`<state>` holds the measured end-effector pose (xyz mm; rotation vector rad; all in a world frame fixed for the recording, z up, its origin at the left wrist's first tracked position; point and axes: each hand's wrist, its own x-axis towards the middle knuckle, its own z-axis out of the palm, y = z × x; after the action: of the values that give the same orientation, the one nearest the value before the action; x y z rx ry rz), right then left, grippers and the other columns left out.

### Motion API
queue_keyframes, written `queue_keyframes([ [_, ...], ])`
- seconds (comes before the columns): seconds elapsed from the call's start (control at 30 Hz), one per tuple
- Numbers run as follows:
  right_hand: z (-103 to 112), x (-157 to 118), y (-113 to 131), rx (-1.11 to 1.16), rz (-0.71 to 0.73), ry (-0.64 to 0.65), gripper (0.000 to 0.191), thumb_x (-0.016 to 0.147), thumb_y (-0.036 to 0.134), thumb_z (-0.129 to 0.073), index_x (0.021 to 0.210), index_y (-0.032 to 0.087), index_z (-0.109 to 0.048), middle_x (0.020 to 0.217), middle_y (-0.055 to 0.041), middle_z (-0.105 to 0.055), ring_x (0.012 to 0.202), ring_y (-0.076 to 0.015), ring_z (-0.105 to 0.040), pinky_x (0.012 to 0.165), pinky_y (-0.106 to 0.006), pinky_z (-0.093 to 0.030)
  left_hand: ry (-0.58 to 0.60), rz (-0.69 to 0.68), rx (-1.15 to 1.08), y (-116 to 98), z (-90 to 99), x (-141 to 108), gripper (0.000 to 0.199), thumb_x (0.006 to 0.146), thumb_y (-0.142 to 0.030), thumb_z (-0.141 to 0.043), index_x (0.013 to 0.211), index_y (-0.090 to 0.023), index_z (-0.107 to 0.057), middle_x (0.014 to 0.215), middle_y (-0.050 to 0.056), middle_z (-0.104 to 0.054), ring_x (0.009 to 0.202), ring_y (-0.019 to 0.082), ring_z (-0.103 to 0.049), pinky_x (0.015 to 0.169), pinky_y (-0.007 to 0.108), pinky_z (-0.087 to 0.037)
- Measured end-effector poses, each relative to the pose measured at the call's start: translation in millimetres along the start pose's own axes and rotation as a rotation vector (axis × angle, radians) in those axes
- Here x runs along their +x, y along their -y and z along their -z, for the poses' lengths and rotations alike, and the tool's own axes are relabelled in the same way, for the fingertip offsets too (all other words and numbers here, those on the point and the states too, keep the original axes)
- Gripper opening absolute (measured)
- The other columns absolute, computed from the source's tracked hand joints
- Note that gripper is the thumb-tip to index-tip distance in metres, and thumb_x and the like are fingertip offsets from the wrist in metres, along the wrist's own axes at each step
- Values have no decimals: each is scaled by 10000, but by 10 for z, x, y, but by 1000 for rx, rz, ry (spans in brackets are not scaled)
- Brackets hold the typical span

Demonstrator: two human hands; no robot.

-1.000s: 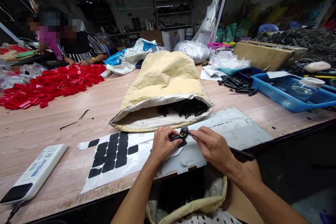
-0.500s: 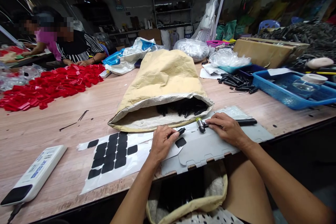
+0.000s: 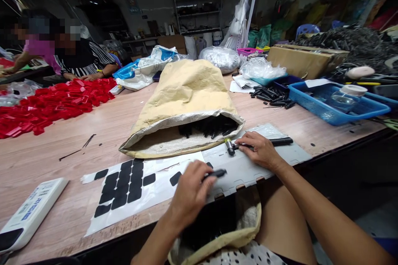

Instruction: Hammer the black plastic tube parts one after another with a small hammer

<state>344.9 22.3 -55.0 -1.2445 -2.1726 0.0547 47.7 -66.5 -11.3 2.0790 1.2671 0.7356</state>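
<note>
Between the thumb and fingers of my left hand is a small black part, held over the front of the grey board. My right hand is closed round the handle of a small hammer, which lies on the board with its head to the left. Behind both hands, a yellow sack lies with its mouth towards me and black parts inside. Left of my left hand, a white sheet carries several black square stickers. Another open sack is below the table edge.
A white device lies at front left, with a heap of red parts behind it. Two people sit at back left. Black parts and a blue basket are at the right, before a cardboard box.
My left hand has lifted off the board and moved towards me with the black part. The whole view has shifted slightly. My right hand is still on the hammer.
</note>
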Motion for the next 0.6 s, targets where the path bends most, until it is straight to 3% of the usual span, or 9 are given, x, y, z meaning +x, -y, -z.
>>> queue_keyframes([
  [0.07,-6,-2,4,-6,2,-7,200,894,228,-611,1045,256,-739,932,-48,-687,884,-207,-611,793,-338,-492,173,-7,-60,-95,-148,-273,226,1018,-403,-462,1063,-285,-649,1006,70,-691,906,225,-634,788,347,-480],
  [0.13,-12,-4,6,-12,-2,-9,195,892,226,-611,1040,257,-736,929,-45,-682,883,-206,-608,799,-337,-491,271,36,-25,-64,-351,-517,222,1014,-383,-449,1084,-291,-639,1004,66,-706,892,221,-663,758,331,-483],
  [0.23,-20,-7,5,-22,-5,-10,188,895,232,-611,1035,259,-733,929,-44,-676,888,-207,-606,797,-332,-486,303,207,158,119,-643,-758,217,978,-323,-463,1095,-277,-641,1029,76,-725,932,259,-692,783,354,-487],
  [0.33,-26,-9,1,-34,-3,-2,190,894,229,-612,1038,253,-733,933,-44,-675,884,-207,-600,796,-332,-480,339,312,282,194,-747,-831,253,887,-237,-547,1108,-260,-667,1040,91,-736,934,300,-704,783,378,-486],
  [0.4,-30,-10,-3,-40,0,2,194,892,224,-611,1043,250,-731,935,-45,-675,881,-208,-596,798,-338,-479,342,264,228,110,-661,-769,250,841,-226,-605,1072,-266,-691,1028,77,-740,908,281,-702,749,351,-481],
  [0.47,-33,-10,-5,-45,4,5,197,894,223,-607,1047,249,-729,941,-47,-674,883,-210,-592,802,-344,-479,300,188,111,-20,-473,-588,123,860,-280,-630,950,-272,-713,915,38,-741,817,229,-686,690,311,-465],
  [0.53,-34,-10,-5,-50,5,5,194,897,224,-604,1047,244,-726,942,-49,-672,887,-212,-587,806,-349,-479,195,163,41,-95,-234,-277,196,925,-351,-586,801,-256,-702,747,10,-703,695,190,-641,635,293,-446],
  [0.6,-31,-11,-3,-48,4,6,190,901,228,-603,1048,237,-723,938,-49,-668,885,-212,-582,805,-350,-479,-6,185,99,-45,-9,129,241,955,-350,-539,812,-237,-697,775,20,-698,692,192,-625,653,305,-459],
])
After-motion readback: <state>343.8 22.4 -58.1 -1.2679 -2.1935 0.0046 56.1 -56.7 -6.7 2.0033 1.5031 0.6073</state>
